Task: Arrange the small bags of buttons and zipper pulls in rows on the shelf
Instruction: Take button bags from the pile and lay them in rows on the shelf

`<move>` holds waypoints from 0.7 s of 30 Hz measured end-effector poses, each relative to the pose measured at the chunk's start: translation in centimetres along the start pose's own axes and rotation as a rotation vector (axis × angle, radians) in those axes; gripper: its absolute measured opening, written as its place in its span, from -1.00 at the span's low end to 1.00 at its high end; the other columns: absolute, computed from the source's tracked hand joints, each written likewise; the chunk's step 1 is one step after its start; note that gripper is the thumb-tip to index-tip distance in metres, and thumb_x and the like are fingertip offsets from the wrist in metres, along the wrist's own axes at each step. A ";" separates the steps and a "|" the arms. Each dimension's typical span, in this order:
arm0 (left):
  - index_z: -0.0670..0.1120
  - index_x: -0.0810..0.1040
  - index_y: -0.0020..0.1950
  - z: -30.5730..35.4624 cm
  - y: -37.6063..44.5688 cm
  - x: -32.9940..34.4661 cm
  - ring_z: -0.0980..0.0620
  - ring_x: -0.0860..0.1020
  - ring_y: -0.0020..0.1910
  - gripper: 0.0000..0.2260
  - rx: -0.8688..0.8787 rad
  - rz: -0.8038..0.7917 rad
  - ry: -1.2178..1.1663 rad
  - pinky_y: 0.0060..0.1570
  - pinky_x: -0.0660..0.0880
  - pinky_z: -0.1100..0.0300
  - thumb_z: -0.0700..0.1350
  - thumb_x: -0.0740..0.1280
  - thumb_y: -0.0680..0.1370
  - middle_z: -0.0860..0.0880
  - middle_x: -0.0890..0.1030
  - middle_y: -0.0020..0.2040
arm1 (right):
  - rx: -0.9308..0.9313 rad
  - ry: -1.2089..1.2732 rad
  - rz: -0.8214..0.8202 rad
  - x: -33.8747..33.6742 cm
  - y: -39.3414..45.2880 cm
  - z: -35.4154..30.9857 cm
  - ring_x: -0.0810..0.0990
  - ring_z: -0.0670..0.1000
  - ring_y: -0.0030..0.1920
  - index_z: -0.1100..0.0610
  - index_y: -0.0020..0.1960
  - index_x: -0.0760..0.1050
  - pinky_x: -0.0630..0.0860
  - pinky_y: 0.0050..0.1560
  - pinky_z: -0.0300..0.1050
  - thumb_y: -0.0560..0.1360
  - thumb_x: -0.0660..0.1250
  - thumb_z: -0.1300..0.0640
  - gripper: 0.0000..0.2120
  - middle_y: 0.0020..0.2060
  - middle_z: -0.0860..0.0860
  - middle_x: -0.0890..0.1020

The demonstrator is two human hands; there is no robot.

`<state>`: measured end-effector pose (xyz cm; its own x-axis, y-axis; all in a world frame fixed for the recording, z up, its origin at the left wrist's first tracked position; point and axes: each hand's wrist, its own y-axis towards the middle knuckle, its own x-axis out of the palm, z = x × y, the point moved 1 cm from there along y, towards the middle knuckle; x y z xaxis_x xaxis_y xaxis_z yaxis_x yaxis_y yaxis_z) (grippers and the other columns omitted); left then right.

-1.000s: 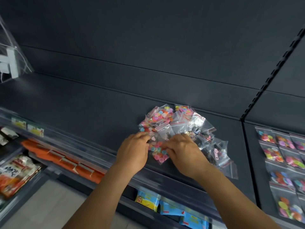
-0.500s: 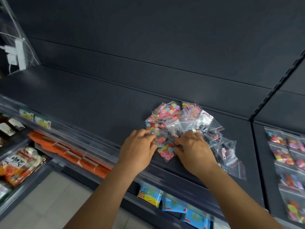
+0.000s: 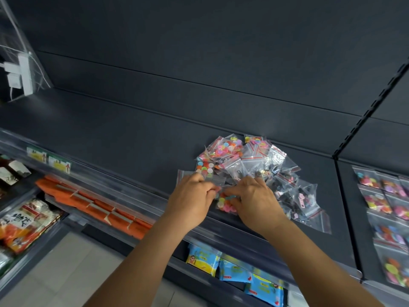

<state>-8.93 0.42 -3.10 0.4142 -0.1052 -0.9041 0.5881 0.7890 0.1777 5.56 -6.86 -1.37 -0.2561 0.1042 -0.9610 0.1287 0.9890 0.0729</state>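
Your left hand and right hand meet knuckle to knuckle at the near edge of the dark shelf; both sets of fingers are curled down onto a small clear bag of coloured buttons, the left hand pinching its 9 o'clock side and the right hand pinching its 3 o'clock side; the bag lies at the 6 o'clock end of the heap. A second flat clear bag pokes out from under your left fingertips toward 11 o'clock; whether that hand also holds it, you cannot tell from here.

The heap of small bags sits on the shelf from 12 o'clock to 3 o'clock of your hands; the button bags with pink, orange and yellow discs lie at its far side, and the bags of zipper pulls, dark and pale pink, trail away toward 4 o'clock; the bags overlap in no order.

On the neighbouring shelf section, at 3 o'clock beyond the slotted upright, button bags in rows lie flat side by side. Below the shelf lip, blue packets show at 6 o'clock; orange packs and printed food packets lie toward 8 o'clock; a white power strip hangs at 10 o'clock.
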 end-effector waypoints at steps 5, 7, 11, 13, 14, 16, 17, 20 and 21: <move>-0.05 0.47 0.27 0.1 -0.1 -0.2 -0.01 0.42 0.17 -0.67 -0.110 0.061 0.001 0.04 0.41 0.16 0.06 0.23 0.57 -0.02 0.48 0.17 | 0.155 0.035 0.038 -0.2 -0.2 0.1 0.49 0.11 0.11 0.07 0.15 0.51 0.43 0.02 -0.15 0.51 0.30 -0.05 -0.71 0.01 0.07 0.56; -0.06 0.42 0.32 0.5 -0.1 0.0 -0.03 0.42 0.19 -0.59 -0.133 0.031 0.063 0.07 0.42 0.13 0.12 0.25 0.55 -0.05 0.48 0.18 | 0.197 0.025 0.008 0.1 -0.1 -0.2 0.50 0.12 0.08 0.11 0.14 0.49 0.41 -0.01 -0.14 0.48 0.32 -0.10 -0.65 0.00 0.08 0.56; -0.05 0.42 0.31 0.7 0.4 0.0 -0.03 0.47 0.14 -0.56 -0.172 -0.015 -0.026 0.00 0.45 0.13 0.05 0.37 0.49 -0.03 0.51 0.15 | 0.285 0.109 -0.083 0.0 0.8 -0.8 0.55 0.08 0.03 0.13 0.17 0.47 0.45 -0.06 -0.16 0.47 0.35 0.01 -0.68 0.01 0.07 0.59; -0.04 0.43 0.29 0.7 0.6 -0.1 -0.01 0.52 0.07 -0.59 -0.199 -0.047 -0.090 -0.08 0.45 0.16 -0.01 0.41 0.48 -0.01 0.54 0.11 | 0.329 0.196 -0.130 -0.2 1.2 -0.8 0.57 0.06 0.00 0.14 0.15 0.50 0.53 -0.01 -0.09 0.47 0.34 0.08 -0.72 -0.02 0.05 0.61; -0.04 0.45 0.27 0.8 0.6 -0.2 0.00 0.54 0.04 -0.62 -0.205 -0.054 -0.121 -0.11 0.45 0.19 -0.04 0.41 0.48 0.00 0.56 0.09 | 0.339 0.224 -0.143 -0.3 1.3 -0.8 0.58 0.05 -0.03 0.13 0.12 0.51 0.54 -0.02 -0.08 0.46 0.33 0.11 -0.75 -0.05 0.05 0.62; -0.01 0.53 0.19 0.9 0.5 -0.2 0.05 0.56 -0.01 -0.72 -0.187 -0.049 -0.175 -0.12 0.46 0.23 -0.08 0.40 0.49 0.03 0.58 0.07 | 0.328 0.232 -0.143 -0.3 1.3 -0.7 0.56 0.02 -0.12 0.12 0.06 0.54 0.49 -0.15 -0.15 0.44 0.31 0.15 -0.80 -0.16 0.02 0.60; 0.00 0.56 0.13 1.0 0.4 -0.1 0.07 0.55 -0.04 -0.78 -0.168 -0.039 -0.187 -0.12 0.47 0.23 -0.09 0.39 0.49 0.03 0.58 0.05 | 0.313 0.225 -0.136 -0.3 1.2 -0.7 0.53 0.01 -0.14 0.11 0.05 0.53 0.43 -0.19 -0.17 0.44 0.31 0.15 -0.81 -0.18 0.01 0.56; 0.01 0.58 0.00 1.1 0.1 0.1 0.09 0.52 -0.10 -0.91 -0.125 0.003 -0.192 -0.16 0.45 0.24 -0.09 0.39 0.50 0.04 0.54 0.01 | 0.267 0.197 -0.081 -0.1 0.8 -0.5 0.45 0.01 -0.14 0.07 0.06 0.48 0.35 -0.17 -0.19 0.46 0.33 0.13 -0.82 -0.11 0.01 0.44; 0.01 0.58 -0.05 1.1 0.1 0.1 0.08 0.52 -0.11 -0.95 -0.117 0.019 -0.195 -0.18 0.44 0.25 -0.11 0.38 0.51 0.04 0.52 0.00 | 0.254 0.193 -0.048 -0.1 0.6 -0.4 0.44 0.02 -0.14 0.06 0.04 0.47 0.34 -0.17 -0.19 0.46 0.34 0.12 -0.83 -0.10 0.01 0.41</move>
<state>-8.07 -0.22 -2.76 0.5579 -0.1954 -0.8066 0.4990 0.8556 0.1379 5.28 -6.24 -1.16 -0.4415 0.0997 -0.8917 0.3406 0.9381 -0.0637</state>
